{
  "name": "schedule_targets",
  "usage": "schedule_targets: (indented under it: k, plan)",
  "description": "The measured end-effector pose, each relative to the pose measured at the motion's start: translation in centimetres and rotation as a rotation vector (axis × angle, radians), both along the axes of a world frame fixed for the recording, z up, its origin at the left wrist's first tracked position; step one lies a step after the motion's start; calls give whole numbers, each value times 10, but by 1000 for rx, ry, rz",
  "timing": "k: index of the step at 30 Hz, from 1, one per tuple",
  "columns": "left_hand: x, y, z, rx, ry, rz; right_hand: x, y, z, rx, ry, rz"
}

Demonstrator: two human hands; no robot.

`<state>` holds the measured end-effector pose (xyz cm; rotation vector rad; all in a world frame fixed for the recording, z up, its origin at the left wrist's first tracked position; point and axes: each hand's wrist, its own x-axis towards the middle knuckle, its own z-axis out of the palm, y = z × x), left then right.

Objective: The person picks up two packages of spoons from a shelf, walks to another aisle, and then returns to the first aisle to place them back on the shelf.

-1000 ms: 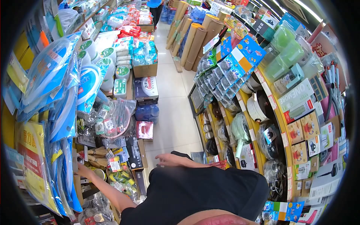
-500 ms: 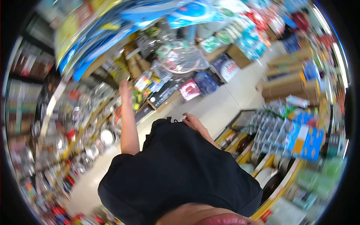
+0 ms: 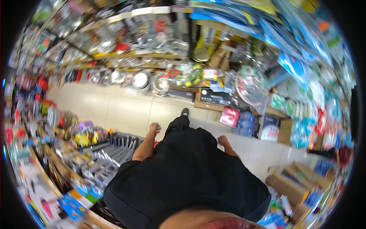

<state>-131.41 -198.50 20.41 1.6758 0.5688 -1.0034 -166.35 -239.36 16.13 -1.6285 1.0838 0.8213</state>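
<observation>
Over the tiled floor, beside my dark trousers, hangs my left hand (image 3: 154,128), its fingers loosely bent and apart, with nothing visible in it. Nearest to it are a rack of long-handled metal utensils (image 3: 126,142) and the floor. My right hand (image 3: 222,140) hangs on the other side of my body, loosely curled and somewhat blurred; nothing shows in it. In front of that hand, on the floor by the shelf, stand a pink box (image 3: 230,116) and a blue pack (image 3: 246,123). Neither hand touches any goods.
Ahead runs a shelf with white round dishes (image 3: 140,80), scissors with orange handles (image 3: 170,73) and a long black box (image 3: 217,97). Cardboard boxes (image 3: 288,187) stand at the right. Tiled floor (image 3: 126,108) runs between the shelves. Another person (image 3: 342,156) is at the far right.
My view has turned left along the aisle. My left hand, stretched toward the shelf before, is now lowered at my side. A shoe now shows ahead of my body.
</observation>
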Motion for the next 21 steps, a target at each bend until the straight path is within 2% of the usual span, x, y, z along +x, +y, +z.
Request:
schedule_targets:
  k: [1,2,3,5,6,8,10,12,13,19,21]
  plan:
    - [-20,57,-51,-217,132,14,-8,2,-30,60,82,-170]
    - [-57,91,-70,194,-198,-330,-11,1,-34,121,9,-176]
    - [-90,113,-80,631,-501,-670,-4,6,-34,96,45,-175]
    - [-135,144,-72,835,-424,-1502,21,19,0,78,17,-113]
    - [-152,148,-64,737,-334,-1440,26,27,4,75,19,-81]
    - [-174,153,-50,594,-166,-1093,40,41,7,128,-45,-36]
    - [-175,147,-43,501,-92,-866,70,41,7,150,-115,34]
    - [-167,141,-44,432,-70,-764,108,56,26,78,-168,34]
    - [-160,140,-45,405,-62,-729,125,65,33,76,-176,-39]
    - [-93,159,-53,237,-46,-535,204,90,50,63,-153,69]
    - [-70,179,-57,198,-45,-482,225,104,42,30,-110,113]
